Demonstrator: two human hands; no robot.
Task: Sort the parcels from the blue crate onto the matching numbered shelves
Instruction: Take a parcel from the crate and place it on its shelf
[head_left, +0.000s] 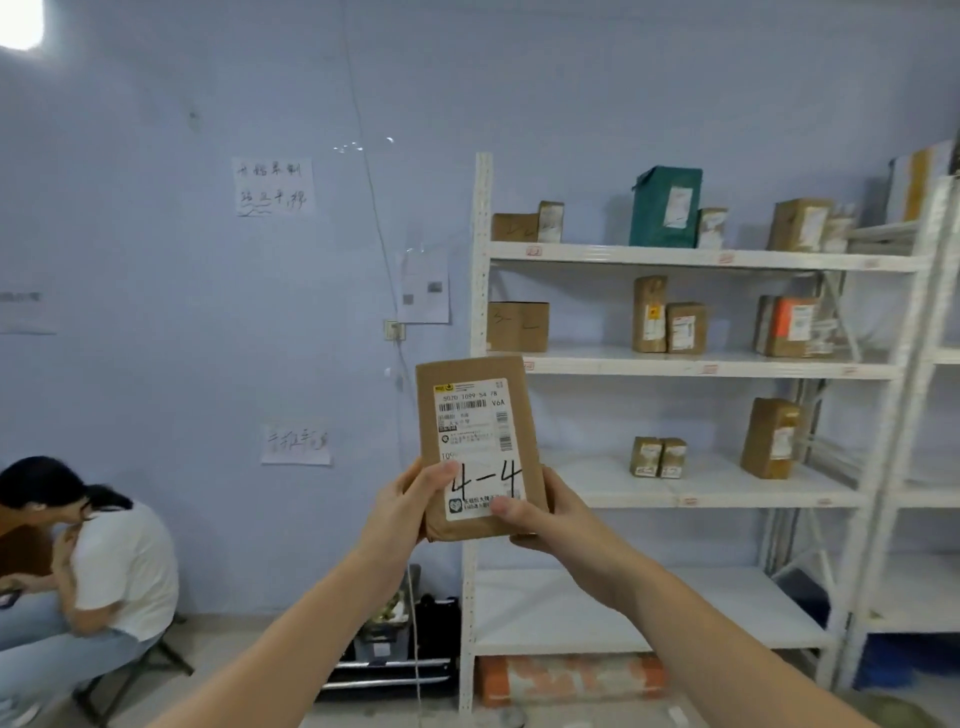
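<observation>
I hold a flat brown cardboard parcel (475, 415) upright in front of me, its white shipping label facing me with "4-4" handwritten on it. My left hand (410, 501) grips its lower left edge, thumb across the label. My right hand (545, 512) grips the lower right corner, thumb on the label's bottom. Behind it stands a white metal shelf rack (480, 260) with several tiers carrying brown parcels; small red tags sit on the shelf fronts. The blue crate is not in view.
A green box (665, 208) stands on the top tier. A box marked "3-" (517, 326) sits on the second tier. A second rack (935, 364) adjoins at the right. A person (93, 561) sits at lower left. Dark clutter (395, 639) lies beside the rack's foot.
</observation>
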